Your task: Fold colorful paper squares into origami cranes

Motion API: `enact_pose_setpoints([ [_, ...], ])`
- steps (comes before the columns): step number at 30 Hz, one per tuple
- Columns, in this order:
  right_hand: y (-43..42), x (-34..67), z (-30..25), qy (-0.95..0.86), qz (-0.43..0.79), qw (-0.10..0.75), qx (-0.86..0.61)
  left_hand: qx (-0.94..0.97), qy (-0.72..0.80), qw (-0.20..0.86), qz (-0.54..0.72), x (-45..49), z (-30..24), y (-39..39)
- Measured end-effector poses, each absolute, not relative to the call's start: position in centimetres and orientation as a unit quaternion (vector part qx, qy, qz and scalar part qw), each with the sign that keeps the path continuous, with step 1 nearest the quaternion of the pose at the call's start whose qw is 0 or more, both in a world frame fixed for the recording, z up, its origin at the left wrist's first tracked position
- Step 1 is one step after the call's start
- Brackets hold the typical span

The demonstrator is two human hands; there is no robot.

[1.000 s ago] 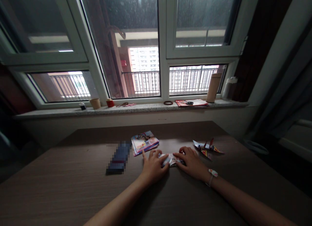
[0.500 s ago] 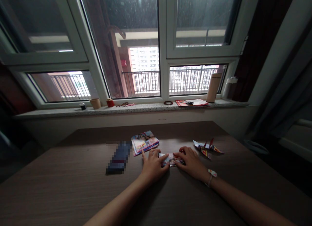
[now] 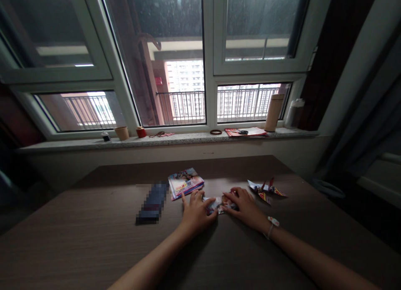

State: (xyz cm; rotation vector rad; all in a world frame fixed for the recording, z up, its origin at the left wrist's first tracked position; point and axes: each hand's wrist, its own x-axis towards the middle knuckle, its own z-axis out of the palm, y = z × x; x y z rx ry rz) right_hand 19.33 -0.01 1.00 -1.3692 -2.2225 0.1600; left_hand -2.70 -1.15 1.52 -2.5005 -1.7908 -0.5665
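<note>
A small folded sheet of colourful printed paper (image 3: 218, 204) lies on the brown table between my two hands. My left hand (image 3: 196, 210) presses on its left end, thumb and index finger on the paper and the other fingers bent beyond it. At the right end my right hand (image 3: 246, 206), with a pale bracelet at the wrist, holds the paper between thumb and fingers. Part of the paper is hidden beneath the fingers. Just past my left hand sits a stack of printed paper (image 3: 185, 182). Folded paper pieces (image 3: 266, 191) with pointed tips rest beyond my right hand.
Left of the stack lies a dark blurred-out object (image 3: 152, 204) on the table (image 3: 78, 231). Along the windowsill (image 3: 188, 138) stand a paper cup (image 3: 122, 133), a red spool (image 3: 141, 132), a tan bottle (image 3: 274, 112) and a clear bottle (image 3: 294, 113). Scissors (image 3: 243, 132) lie on printed sheets there.
My right fingers have shifted slightly on the paper, and more of its right part shows between thumb and index finger. My left hand stays in nearly the same place.
</note>
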Motion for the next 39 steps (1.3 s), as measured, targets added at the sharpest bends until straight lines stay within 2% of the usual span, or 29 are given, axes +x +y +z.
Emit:
enact_pose_setpoints([
  [5,-0.1,19.0,1.4,-0.815,0.034,0.300,-0.494,-0.809,-0.557,0.003,-0.189,-2.6,1.6,-1.3],
  [14,-0.2,19.1,1.3,-0.811,-0.031,0.294,-0.506,-0.814,-0.539,-0.019,-0.217,-2.9,2.2,-0.8],
  [32,0.0,19.3,1.1,-0.801,0.031,0.250,-0.542,-0.861,-0.460,-0.125,-0.177,-3.4,2.2,-0.1],
  [39,0.0,19.3,1.1,-0.801,0.040,0.247,-0.544,-0.855,-0.476,-0.117,-0.170,-3.4,2.7,-0.4],
])
